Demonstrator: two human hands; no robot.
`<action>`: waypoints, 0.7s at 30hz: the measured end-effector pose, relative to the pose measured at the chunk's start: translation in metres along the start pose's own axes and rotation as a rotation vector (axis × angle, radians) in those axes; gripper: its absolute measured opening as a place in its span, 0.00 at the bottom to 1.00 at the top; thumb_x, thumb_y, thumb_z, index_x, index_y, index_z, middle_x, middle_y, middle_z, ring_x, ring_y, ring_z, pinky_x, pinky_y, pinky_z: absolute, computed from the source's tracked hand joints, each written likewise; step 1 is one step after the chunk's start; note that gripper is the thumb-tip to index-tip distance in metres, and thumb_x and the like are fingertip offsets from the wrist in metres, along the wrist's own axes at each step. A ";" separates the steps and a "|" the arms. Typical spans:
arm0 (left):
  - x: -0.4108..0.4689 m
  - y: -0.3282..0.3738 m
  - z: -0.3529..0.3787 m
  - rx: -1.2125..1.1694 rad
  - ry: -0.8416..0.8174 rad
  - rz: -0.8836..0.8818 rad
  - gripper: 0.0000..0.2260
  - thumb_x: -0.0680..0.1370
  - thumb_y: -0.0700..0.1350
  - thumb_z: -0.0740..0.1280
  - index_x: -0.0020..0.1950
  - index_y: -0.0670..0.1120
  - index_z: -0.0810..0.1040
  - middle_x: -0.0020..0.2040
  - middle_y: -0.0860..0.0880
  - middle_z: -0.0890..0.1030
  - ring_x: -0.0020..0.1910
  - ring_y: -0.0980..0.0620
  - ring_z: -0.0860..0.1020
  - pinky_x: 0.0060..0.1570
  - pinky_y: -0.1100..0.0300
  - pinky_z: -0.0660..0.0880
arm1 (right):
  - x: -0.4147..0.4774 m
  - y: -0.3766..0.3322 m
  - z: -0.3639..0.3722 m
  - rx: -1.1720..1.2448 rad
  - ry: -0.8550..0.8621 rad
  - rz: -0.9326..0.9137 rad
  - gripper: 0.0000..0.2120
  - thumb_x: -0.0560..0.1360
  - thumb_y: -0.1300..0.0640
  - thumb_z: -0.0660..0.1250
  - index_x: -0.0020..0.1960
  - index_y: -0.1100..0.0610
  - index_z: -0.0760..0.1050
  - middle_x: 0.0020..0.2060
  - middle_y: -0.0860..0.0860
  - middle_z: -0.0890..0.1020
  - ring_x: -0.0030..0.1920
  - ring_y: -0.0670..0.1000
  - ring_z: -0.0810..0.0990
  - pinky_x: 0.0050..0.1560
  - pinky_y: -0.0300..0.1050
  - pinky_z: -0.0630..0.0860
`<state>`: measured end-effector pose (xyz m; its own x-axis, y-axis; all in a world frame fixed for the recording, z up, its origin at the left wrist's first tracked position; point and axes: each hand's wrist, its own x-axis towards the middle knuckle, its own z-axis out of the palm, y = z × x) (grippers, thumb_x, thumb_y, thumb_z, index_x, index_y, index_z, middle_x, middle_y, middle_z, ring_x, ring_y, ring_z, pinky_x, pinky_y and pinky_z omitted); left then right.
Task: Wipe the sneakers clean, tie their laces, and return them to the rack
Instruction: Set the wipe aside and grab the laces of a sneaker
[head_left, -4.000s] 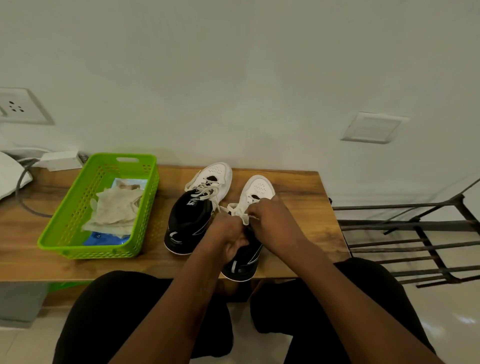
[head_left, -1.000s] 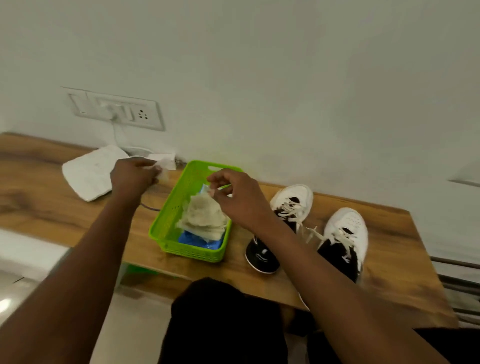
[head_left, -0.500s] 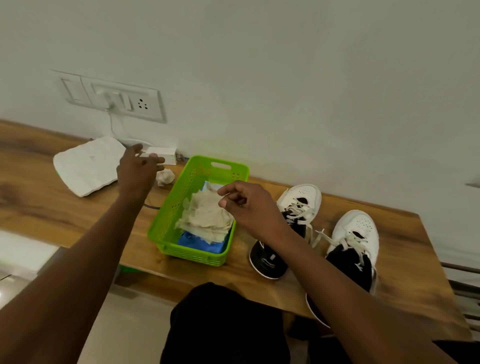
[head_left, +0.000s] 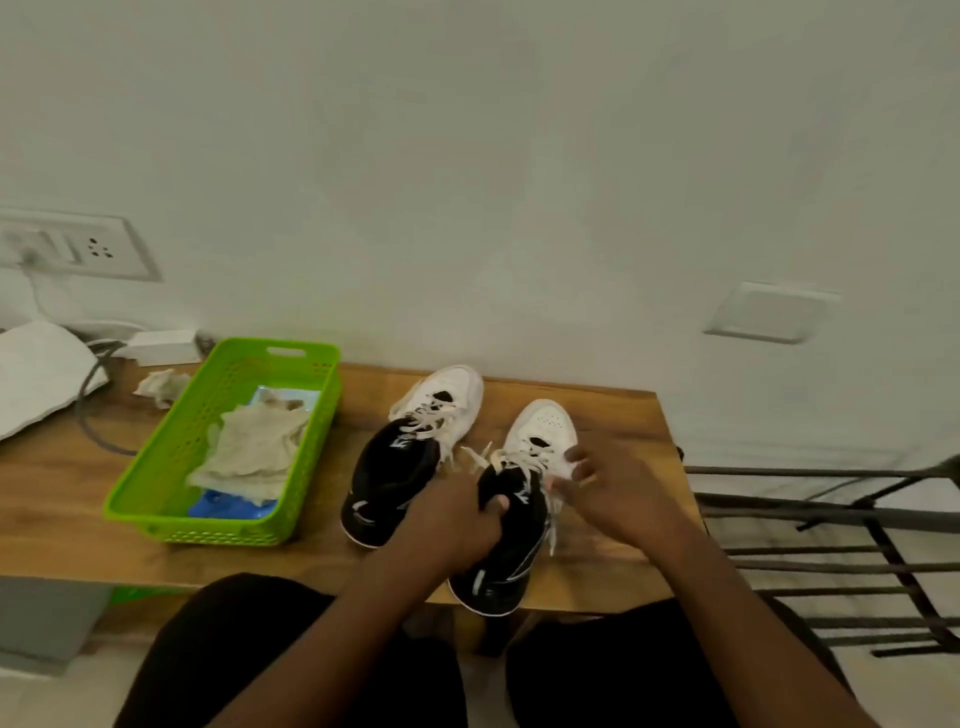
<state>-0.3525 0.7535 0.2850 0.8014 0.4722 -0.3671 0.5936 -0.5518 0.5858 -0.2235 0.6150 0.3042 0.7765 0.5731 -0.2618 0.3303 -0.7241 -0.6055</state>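
The right sneaker (head_left: 511, 525) lies on the worktop (head_left: 62, 499) near its front right corner, white toe toward the wall and black heel jutting over the front edge. Its laces (head_left: 480, 457) splay loose across the tongue. The left hand (head_left: 452, 525) comes in from below with the wrist bent, fingers curled over the black collar and thumb pressed on the tongue, gripping the shoe. The right hand (head_left: 610, 486) hovers over the shoe's right side, palm down, fingers spread and partly bent; two fingertips touch the white upper, and whether they pinch a lace cannot be told. Both forearms reach up from the lap.

The left sneaker (head_left: 410, 452) stands just beside it, untouched, toe angled toward the wall, its laces loose too. Left of the pair sits a green basket (head_left: 171, 457) holding a crumpled cloth (head_left: 254, 449) over a blue packet (head_left: 223, 506). A small wad (head_left: 161, 387) lies behind the basket near a cable (head_left: 88, 415) and a white adapter (head_left: 161, 345). A dark metal rack (head_left: 831, 545) stands to the right of the worktop.
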 end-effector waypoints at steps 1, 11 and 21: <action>0.003 -0.006 0.004 -0.101 0.063 -0.028 0.16 0.81 0.52 0.64 0.65 0.45 0.76 0.58 0.45 0.81 0.59 0.46 0.79 0.54 0.57 0.74 | 0.000 -0.002 0.010 -0.092 -0.130 0.001 0.29 0.70 0.40 0.72 0.66 0.53 0.71 0.59 0.50 0.79 0.55 0.49 0.79 0.45 0.39 0.73; 0.028 -0.022 0.028 -0.783 0.091 -0.121 0.12 0.74 0.46 0.76 0.57 0.48 0.81 0.54 0.49 0.82 0.53 0.51 0.82 0.44 0.56 0.81 | 0.028 -0.012 0.007 -0.080 -0.162 0.044 0.25 0.61 0.54 0.82 0.54 0.57 0.76 0.48 0.53 0.81 0.41 0.48 0.79 0.31 0.38 0.73; 0.041 -0.010 0.044 -0.707 0.256 0.023 0.17 0.70 0.38 0.75 0.49 0.60 0.81 0.49 0.59 0.83 0.53 0.58 0.81 0.53 0.59 0.78 | 0.032 0.003 -0.020 0.309 -0.183 0.132 0.07 0.74 0.57 0.72 0.43 0.62 0.83 0.35 0.54 0.84 0.33 0.50 0.71 0.30 0.41 0.64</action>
<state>-0.3227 0.7479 0.2323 0.7195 0.6588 -0.2197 0.3184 -0.0318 0.9474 -0.1870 0.6235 0.3087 0.6838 0.5620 -0.4654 0.0350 -0.6624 -0.7484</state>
